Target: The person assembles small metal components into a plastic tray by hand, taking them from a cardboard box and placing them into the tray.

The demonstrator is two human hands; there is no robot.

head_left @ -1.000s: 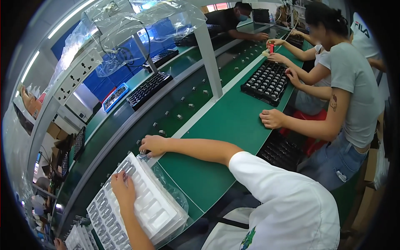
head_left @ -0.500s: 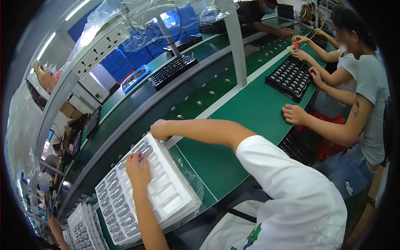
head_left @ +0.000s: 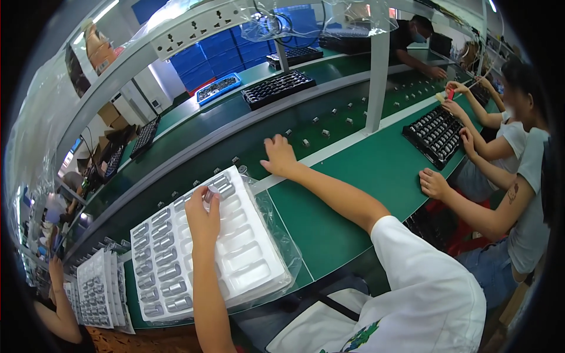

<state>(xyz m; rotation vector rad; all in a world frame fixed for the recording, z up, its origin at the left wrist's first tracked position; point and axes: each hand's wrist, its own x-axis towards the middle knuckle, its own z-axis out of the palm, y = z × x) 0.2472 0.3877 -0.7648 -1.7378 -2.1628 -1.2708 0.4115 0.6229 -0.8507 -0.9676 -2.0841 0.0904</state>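
Observation:
A white plastic tray (head_left: 247, 253) with moulded pockets lies on the green bench in front of me, atop a stack wrapped in clear film. Silver metal cylinders (head_left: 166, 257) fill its left columns and part of the far end; many pockets on the right hold nothing. Above the tray, my left hand (head_left: 203, 220) pinches one small metal cylinder (head_left: 210, 193) between thumb and fingers. My right hand (head_left: 281, 157) reaches out over the near side of the conveyor belt (head_left: 253, 154), fingers apart and nothing visible in them. Small metal cylinders (head_left: 306, 143) stand spaced along the belt.
A metal post (head_left: 378, 88) rises from the belt's near rail. Co-workers sit at the right around a black tray (head_left: 434, 136) of parts; one hand (head_left: 434, 183) rests on the bench. More white trays (head_left: 94, 291) stand at the left. Across the belt are black trays (head_left: 279, 88) and a blue tray (head_left: 219, 89).
My right hand has moved from the tray's far corner outward to the right over the belt, its fingers spreading. My left hand stays over the tray, a cylinder now visible in its fingers. The view has shifted.

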